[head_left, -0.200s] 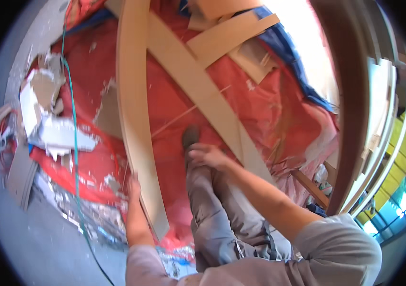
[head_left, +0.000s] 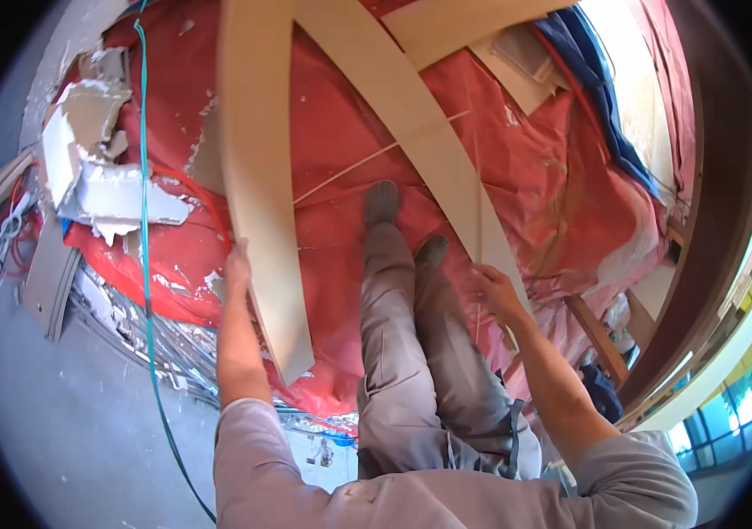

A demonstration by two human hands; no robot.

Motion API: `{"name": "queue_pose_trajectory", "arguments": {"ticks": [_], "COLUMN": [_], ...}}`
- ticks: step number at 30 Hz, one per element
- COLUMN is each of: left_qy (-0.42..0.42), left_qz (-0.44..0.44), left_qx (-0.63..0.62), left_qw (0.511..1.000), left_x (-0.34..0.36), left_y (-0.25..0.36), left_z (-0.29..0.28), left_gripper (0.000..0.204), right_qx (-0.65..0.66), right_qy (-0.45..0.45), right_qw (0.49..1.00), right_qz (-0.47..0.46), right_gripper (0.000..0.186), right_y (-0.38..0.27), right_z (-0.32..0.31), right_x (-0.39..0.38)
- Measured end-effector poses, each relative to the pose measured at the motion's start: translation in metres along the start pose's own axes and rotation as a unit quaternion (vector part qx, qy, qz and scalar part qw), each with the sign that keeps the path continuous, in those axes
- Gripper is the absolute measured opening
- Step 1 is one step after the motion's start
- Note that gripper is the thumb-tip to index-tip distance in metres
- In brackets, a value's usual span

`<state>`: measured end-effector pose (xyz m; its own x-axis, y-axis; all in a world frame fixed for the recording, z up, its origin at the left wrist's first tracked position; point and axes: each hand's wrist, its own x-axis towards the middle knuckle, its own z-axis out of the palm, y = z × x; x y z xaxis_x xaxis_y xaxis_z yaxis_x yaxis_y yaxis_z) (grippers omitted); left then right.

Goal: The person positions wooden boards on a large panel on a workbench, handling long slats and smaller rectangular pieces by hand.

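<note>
A long pale wooden board [head_left: 261, 176] stretches away from me on my left, its near end beside my legs. My left hand [head_left: 239, 267] grips the left edge of this board, the fingers partly hidden along it. A second long board [head_left: 433, 145] runs diagonally, from near the first board's far part to my right side. Beside the near part of that second board is my right hand [head_left: 497, 291], fingers loosely stretched and apart, with nothing seen in it. Whether its fingertips touch the board I cannot tell.
A creased red tarp [head_left: 340, 256] lies under the boards and my shoes. At left are torn white sheet pieces [head_left: 133, 194] and a green hose [head_left: 145, 176]. Another board [head_left: 464, 26] lies at the back. A dark brown beam [head_left: 702, 220] curves along the right.
My right hand has moved right, from above my legs to beside the second board. My left hand stays at the first board's edge. The whole view has shifted, and both shoes now show.
</note>
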<state>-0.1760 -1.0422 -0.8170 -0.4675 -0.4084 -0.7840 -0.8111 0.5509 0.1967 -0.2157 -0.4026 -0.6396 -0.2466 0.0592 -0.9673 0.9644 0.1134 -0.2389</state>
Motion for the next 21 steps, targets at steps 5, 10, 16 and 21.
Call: {"name": "queue_pose_trajectory", "arguments": {"ticks": [5,10,16,21], "left_qy": [-0.103,-0.180,-0.358,-0.607], "left_qz": [0.080,0.110,0.165,0.418], "left_qx": [0.308,0.025,-0.250,-0.221], "left_qw": [0.942,0.977,0.884,0.639], "left_x": [0.079,-0.036,-0.349,-0.641], "left_y": [-0.014,0.028,0.374,0.590], "left_z": [-0.010,0.038,0.053,-0.040], "left_gripper": [0.052,0.038,0.012,0.017], "right_qx": [0.277,-0.136,0.003,0.023], "right_qy": [-0.069,0.163,0.124,0.257], "right_qw": [0.958,0.975,0.992,0.957], "right_qz": [0.034,0.074,0.005,-0.132], "right_gripper": [0.030,0.035,0.037,0.029], "right_y": [0.222,0.191,0.115,0.101], "right_z": [-0.128,-0.070,-0.011,-0.012], "right_x": [-0.056,-0.136,-0.256,-0.316]}}
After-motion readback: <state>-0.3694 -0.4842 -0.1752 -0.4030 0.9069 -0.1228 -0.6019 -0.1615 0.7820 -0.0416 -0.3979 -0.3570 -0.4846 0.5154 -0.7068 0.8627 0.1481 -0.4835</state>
